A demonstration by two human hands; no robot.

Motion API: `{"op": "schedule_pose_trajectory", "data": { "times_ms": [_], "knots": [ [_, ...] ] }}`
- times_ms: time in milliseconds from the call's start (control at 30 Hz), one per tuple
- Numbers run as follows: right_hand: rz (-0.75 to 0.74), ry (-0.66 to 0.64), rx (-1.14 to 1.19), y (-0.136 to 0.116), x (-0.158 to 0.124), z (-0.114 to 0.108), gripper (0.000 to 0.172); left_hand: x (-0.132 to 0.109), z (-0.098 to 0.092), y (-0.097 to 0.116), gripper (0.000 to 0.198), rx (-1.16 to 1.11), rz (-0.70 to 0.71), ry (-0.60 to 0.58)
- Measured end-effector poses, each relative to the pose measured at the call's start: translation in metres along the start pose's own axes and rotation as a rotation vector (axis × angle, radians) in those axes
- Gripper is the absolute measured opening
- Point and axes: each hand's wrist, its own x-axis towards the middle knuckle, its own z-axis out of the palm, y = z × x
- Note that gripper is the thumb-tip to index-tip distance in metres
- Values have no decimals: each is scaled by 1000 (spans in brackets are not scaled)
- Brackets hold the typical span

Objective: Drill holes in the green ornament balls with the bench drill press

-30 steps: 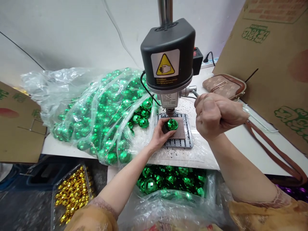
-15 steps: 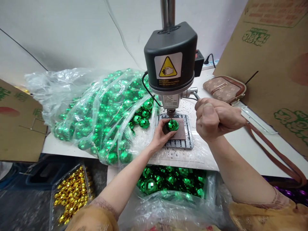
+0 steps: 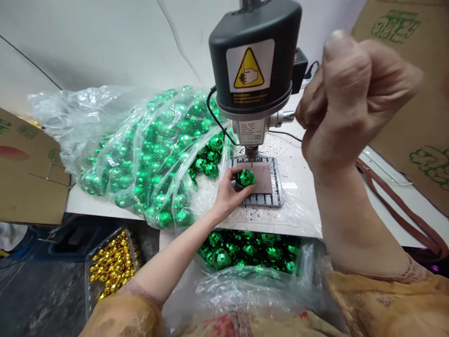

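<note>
My left hand (image 3: 228, 193) pinches a faceted green ball (image 3: 245, 177) at the left edge of the small drill press's ribbed base plate (image 3: 271, 198). The ball sits a little left of and below the drill chuck (image 3: 251, 150). Close to the camera, my right hand (image 3: 345, 98) is raised in a fist around the press's feed lever (image 3: 285, 116), only whose metal stub shows. The black motor head (image 3: 255, 56) with a yellow warning sticker stands above the plate.
A clear plastic bag (image 3: 140, 145) full of green balls lies left of the press. A second bag of green balls (image 3: 249, 252) hangs below the table edge. Gold beads (image 3: 112, 262) fill a tray lower left. Cardboard sheets (image 3: 414, 93) lean at right; a brown strap (image 3: 403, 206) crosses the table.
My right hand has swung upward with the lever and the drill head has risen. My left hand has drawn the green ball slightly left, off the brown pad under the chuck.
</note>
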Motion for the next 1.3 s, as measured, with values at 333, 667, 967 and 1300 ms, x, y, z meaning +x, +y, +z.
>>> {"op": "schedule_pose_trajectory", "data": {
  "times_ms": [333,667,967,1300],
  "knots": [
    [-31,19,-18,3,-5,-2,47,-103,-114,41,39,617,-41,-900],
    [1,-2,-56,3,-9,-7,45,-23,-111,16,17,744,146,-376],
    [-13,-35,-30,4,-9,-10,45,54,-92,-43,48,641,27,-178],
    [5,-46,-61,2,-10,-11,50,38,-58,-10,58,-240,-153,-201]
  ]
}}
